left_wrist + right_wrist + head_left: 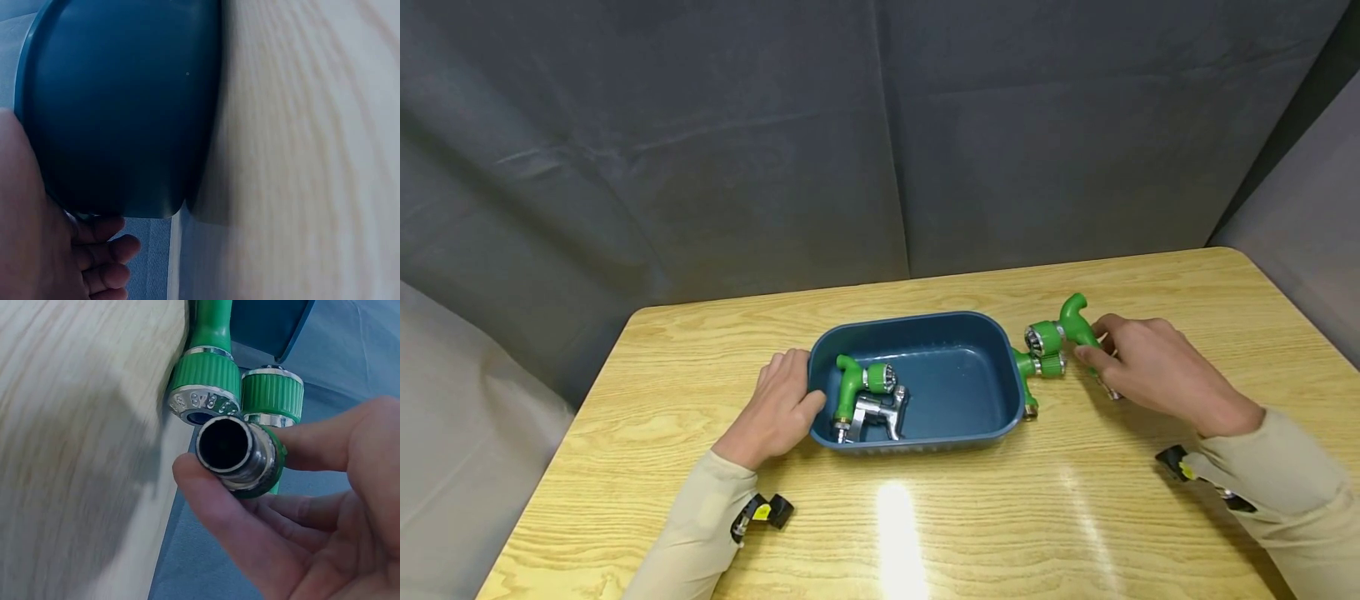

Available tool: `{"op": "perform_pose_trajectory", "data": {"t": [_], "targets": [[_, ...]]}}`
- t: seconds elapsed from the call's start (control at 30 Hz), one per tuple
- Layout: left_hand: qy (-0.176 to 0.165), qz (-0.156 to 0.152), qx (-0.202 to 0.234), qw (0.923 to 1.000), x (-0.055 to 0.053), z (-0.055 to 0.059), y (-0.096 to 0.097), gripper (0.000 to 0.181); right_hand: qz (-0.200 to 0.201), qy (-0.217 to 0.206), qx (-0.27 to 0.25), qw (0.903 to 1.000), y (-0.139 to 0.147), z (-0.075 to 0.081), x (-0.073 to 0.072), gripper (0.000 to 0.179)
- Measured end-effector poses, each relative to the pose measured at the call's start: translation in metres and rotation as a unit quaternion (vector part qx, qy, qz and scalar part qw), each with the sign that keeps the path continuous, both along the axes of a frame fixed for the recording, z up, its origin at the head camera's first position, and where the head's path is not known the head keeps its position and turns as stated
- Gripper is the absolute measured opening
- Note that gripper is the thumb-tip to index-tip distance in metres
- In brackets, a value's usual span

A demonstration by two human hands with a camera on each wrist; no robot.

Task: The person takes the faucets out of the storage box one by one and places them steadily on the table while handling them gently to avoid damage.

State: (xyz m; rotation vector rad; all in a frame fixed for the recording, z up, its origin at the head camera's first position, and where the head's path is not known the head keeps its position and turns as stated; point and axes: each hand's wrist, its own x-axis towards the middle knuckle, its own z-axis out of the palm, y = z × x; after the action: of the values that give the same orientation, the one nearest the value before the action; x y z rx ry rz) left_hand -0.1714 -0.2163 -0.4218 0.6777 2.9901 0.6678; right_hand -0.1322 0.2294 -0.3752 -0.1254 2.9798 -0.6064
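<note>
A dark blue plastic basin (925, 440) stands on the table, and my left hand (782, 404) grips its left end, thumb at the rim. In the left wrist view, the fingers (103, 256) curl beside the basin wall (125, 112). Inside the basin, at its left, lie a green tap (850, 387) and a chrome tap (891, 414). My right hand (1150, 367) holds another green tap (1077, 325) by its body, right of the basin. The right wrist view shows its open pipe end (240, 453) between thumb and fingers. Below it, a third green tap (1025, 367) lies against the basin's right wall.
The wood-grain table (1000, 517) extends around the basin. Behind it hangs a dark grey cloth (880, 150), with paler cloth at the left and right sides. A strapped camera (763, 510) sits on the left wrist; another (1180, 465) is on the right.
</note>
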Motion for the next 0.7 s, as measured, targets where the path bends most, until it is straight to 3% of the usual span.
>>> {"op": "perform_pose_trajectory", "data": {"t": [0.7], "targets": [[-0.001,0.001,-0.002,1.0,0.0009,0.0011,0.0006,0.033,-0.001,0.009,-0.001,1.0,0.0029,-0.0042,-0.0027,0.036]]}}
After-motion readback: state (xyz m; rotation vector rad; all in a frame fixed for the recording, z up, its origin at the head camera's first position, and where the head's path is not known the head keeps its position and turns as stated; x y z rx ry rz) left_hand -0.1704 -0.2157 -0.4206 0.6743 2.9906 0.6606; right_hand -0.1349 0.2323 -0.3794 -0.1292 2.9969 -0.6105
